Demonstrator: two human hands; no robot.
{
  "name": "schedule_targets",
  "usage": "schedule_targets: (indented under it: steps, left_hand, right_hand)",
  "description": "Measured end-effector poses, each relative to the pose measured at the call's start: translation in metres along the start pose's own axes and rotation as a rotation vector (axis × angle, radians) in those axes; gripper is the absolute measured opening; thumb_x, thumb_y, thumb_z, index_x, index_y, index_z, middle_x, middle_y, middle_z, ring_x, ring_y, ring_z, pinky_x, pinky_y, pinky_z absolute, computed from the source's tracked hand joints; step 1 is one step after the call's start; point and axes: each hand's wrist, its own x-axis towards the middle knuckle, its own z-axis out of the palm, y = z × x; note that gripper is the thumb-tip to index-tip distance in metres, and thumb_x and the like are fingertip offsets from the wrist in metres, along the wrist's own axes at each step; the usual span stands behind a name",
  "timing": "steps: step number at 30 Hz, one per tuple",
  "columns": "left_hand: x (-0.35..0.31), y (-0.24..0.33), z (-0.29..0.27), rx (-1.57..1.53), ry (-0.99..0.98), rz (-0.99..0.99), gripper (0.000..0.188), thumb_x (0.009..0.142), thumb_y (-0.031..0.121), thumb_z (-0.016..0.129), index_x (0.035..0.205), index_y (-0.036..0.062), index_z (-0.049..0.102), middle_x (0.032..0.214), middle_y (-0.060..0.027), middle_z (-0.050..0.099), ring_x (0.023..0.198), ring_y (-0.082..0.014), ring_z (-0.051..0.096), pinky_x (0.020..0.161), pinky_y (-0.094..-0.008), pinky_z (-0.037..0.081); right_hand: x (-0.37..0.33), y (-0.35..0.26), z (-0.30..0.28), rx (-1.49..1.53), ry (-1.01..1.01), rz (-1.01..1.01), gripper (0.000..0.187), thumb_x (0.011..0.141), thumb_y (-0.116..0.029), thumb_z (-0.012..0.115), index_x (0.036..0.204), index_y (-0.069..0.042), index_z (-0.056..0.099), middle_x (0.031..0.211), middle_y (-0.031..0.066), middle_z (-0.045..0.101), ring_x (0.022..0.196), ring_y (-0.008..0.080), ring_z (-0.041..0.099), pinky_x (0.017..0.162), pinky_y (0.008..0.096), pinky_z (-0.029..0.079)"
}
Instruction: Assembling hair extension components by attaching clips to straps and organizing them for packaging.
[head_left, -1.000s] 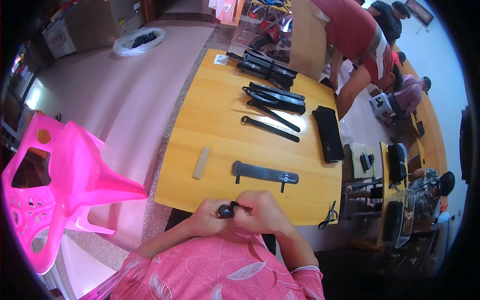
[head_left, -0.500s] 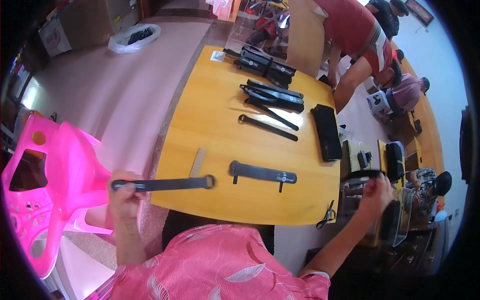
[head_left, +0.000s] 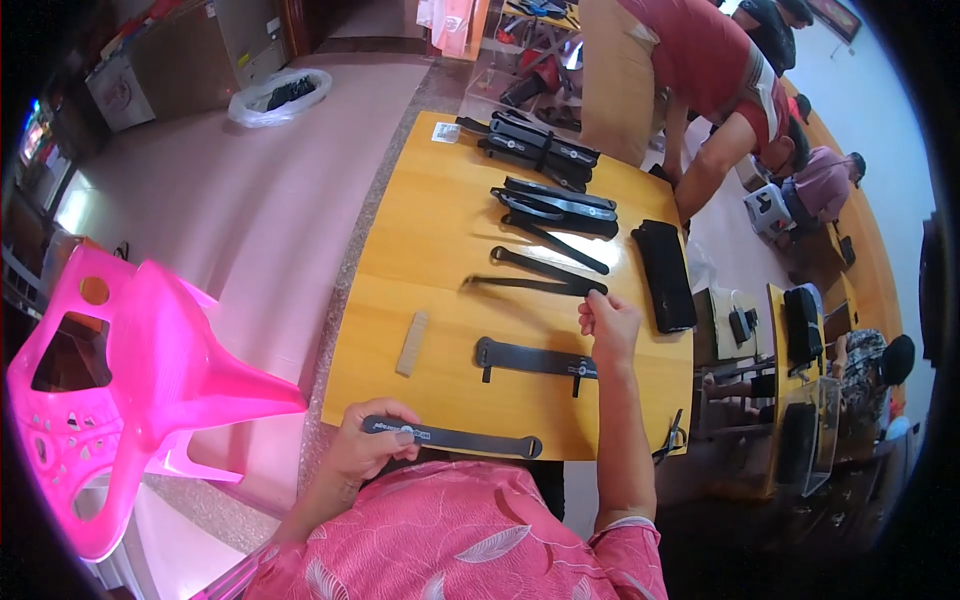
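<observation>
My left hand [head_left: 372, 442] is closed on one end of a dark grey strap [head_left: 478, 441], held at the table's near edge; its far end has a ring. Between the fingertips of my right hand [head_left: 612, 325] is the end of a thin black strap [head_left: 530, 285], stretching left above the table. Just beyond it lies a black ringed strap [head_left: 548, 264]. Below my right hand, a wide grey strap [head_left: 530, 357] with two short black tabs lies flat, partly covered by my forearm. Farther back are a stack of straps [head_left: 570, 213] and a tied bundle of straps [head_left: 540, 147].
The yellow table [head_left: 400, 240] also bears a tan strip [head_left: 412, 343], a folded black bundle [head_left: 664, 278] on the right and scissors [head_left: 671, 437] at the near right corner. A pink plastic chair [head_left: 160, 370] stands left. Across the table, a person in red [head_left: 705, 60] bends over.
My right hand has swung from beyond the table's right edge to over the table, bringing the black strap along. My left hand has moved right and nearer my body with the grey strap.
</observation>
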Motion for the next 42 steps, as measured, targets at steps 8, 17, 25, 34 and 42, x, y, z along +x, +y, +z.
schedule_targets:
  steps: [8,17,25,34,42]
  left_hand:
    - [0.012,0.0,0.005,0.16,-0.039,0.043,0.027,0.074,-0.003,0.07,0.099,-0.005,0.06,0.08,-0.0099,0.065,0.069,-0.0157,0.064,0.064,-0.0256,0.052]
    - [0.028,0.004,0.025,0.256,0.015,0.077,0.022,0.082,-0.001,0.064,0.104,-0.0009,0.061,0.091,-0.0031,0.062,0.082,-0.0091,0.057,0.075,-0.0235,0.047]
    - [0.036,-0.013,0.051,0.534,-0.036,0.241,0.017,0.087,0.003,0.061,0.104,0.0014,0.058,0.093,-0.0026,0.061,0.086,-0.0091,0.058,0.076,-0.0241,0.048]
    - [0.034,-0.015,0.059,0.827,-0.144,0.369,0.014,0.085,0.005,0.063,0.097,-0.0002,0.058,0.078,-0.0091,0.06,0.069,-0.0131,0.058,0.061,-0.0294,0.047]
    - [0.035,-0.014,0.061,0.93,-0.202,0.402,0.018,0.078,0.004,0.066,0.092,0.0,0.057,0.074,-0.0124,0.058,0.063,-0.0224,0.06,0.057,-0.0328,0.048]
  right_hand:
    - [0.017,0.038,-0.024,-0.77,0.172,-0.1,0.034,0.077,-0.024,0.065,0.059,0.005,0.063,0.05,0.0105,0.059,0.047,0.0166,0.058,0.046,0.0317,0.044]
    - [-0.026,-0.012,-0.02,-1.045,-0.042,-0.276,0.037,0.081,-0.026,0.065,0.061,0.006,0.062,0.052,0.0123,0.059,0.046,0.0173,0.055,0.047,0.0341,0.042]
    - [-0.129,-0.051,0.055,-0.495,-0.64,-0.47,0.008,0.078,-0.004,0.068,0.082,0.003,0.065,0.071,0.01,0.062,0.06,0.0158,0.058,0.054,0.0278,0.045]
    - [-0.126,-0.057,0.058,-0.603,-0.789,-0.494,0.013,0.072,-0.004,0.07,0.083,0.002,0.065,0.071,0.0155,0.06,0.062,0.0289,0.061,0.056,0.0334,0.048]
    - [-0.123,-0.067,0.053,-0.711,-0.895,-0.392,0.013,0.072,-0.006,0.067,0.084,0.0,0.067,0.073,0.0168,0.062,0.065,0.0298,0.063,0.058,0.0346,0.049]
